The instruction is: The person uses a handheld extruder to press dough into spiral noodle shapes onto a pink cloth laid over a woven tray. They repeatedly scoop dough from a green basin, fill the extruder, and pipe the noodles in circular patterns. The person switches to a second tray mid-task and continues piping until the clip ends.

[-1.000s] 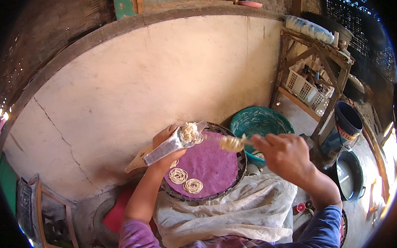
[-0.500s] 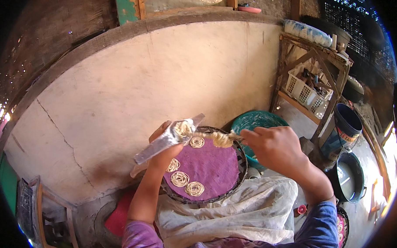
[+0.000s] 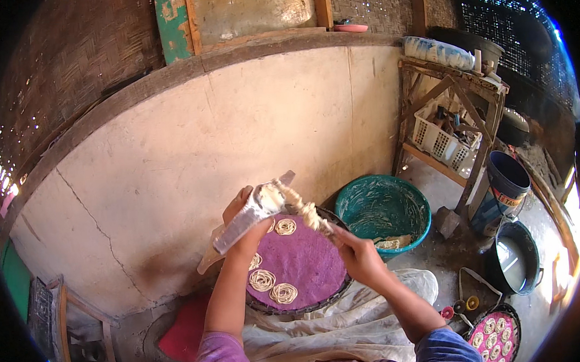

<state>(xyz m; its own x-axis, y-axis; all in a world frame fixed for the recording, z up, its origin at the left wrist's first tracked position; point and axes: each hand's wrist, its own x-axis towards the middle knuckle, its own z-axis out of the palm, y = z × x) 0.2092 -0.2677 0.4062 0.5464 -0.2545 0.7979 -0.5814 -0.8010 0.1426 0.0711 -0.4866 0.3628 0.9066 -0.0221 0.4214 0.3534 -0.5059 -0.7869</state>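
Observation:
My left hand (image 3: 235,208) is wrapped around a dough press (image 3: 242,228), a long flat pale body with a round opening full of soft dough. In my right hand (image 3: 362,258) is a stick (image 3: 332,229), its far part coated with lumpy dough (image 3: 308,212). The stick slants up to the left, and its doughy tip is at the press's opening. Below both hands, a round tray with a purple cloth (image 3: 305,257) rests at my lap. Several coiled dough rounds (image 3: 262,280) lie along its left side; my left arm and the press cover part of them.
To the right stands a green basin (image 3: 383,206) smeared with dough. Beyond it are a wooden rack (image 3: 454,86) with a white basket (image 3: 443,137), a dark blue bucket (image 3: 508,176) and a black bucket (image 3: 513,256). A second tray of coils (image 3: 495,336) is at lower right.
My right hand has moved left and nearer to me. The stick, nearly level before, now slants up toward the press. The view has shifted, showing more of the basin and second tray.

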